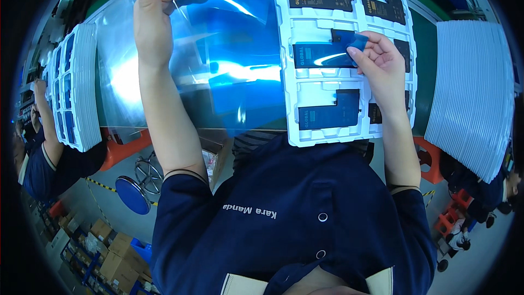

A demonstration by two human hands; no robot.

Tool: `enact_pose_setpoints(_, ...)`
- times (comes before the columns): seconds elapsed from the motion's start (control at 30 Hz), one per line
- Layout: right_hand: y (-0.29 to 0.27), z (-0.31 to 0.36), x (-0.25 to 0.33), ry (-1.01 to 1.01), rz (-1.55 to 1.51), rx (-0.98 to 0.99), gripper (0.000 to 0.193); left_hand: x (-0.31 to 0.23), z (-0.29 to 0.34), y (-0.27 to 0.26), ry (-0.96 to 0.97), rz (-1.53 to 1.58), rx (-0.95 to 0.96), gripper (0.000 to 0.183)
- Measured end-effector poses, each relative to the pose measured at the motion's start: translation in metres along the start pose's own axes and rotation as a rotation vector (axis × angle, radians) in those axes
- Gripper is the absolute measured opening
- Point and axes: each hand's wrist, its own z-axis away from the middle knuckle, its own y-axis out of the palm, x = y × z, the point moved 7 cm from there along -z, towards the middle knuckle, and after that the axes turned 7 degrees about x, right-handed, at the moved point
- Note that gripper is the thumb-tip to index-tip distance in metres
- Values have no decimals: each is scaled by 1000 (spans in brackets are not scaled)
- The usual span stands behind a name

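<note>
Dark navy work shirt nearest; two hands raised over a white tray.
One blue film strip is pinched by the right hand above the tray's middle black battery; a blue sheet is gripped by the left hand.

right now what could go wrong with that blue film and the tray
The right hand pinches only a corner of the small blue film strip over a black flat battery; it might wrinkle or land crooked. The left hand holds the large glossy blue film sheet, which could sag onto the white moulded tray.
</note>
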Motion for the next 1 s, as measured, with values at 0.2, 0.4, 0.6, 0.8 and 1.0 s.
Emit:
enact_pose_setpoints(0.2,0,-2,1,4,26,-13,33,4,1,0,-17,-39,-70,87)
enact_pose_setpoints(0.4,2,-2,-1,15,18,-29,31,1,-5,10,-15,174,-129,71)
enact_pose_setpoints(0.6,2,-2,-3,-10,3,-31,30,5,-4,9,-24,276,-119,58)
enact_pose_setpoints(0.8,2,0,-6,-32,116,-52,31,2,-5,12,11,282,-127,39)
enact_pose_setpoints(1.0,13,9,20,-207,631,-90,42,-15,0,18,19,228,-177,19)
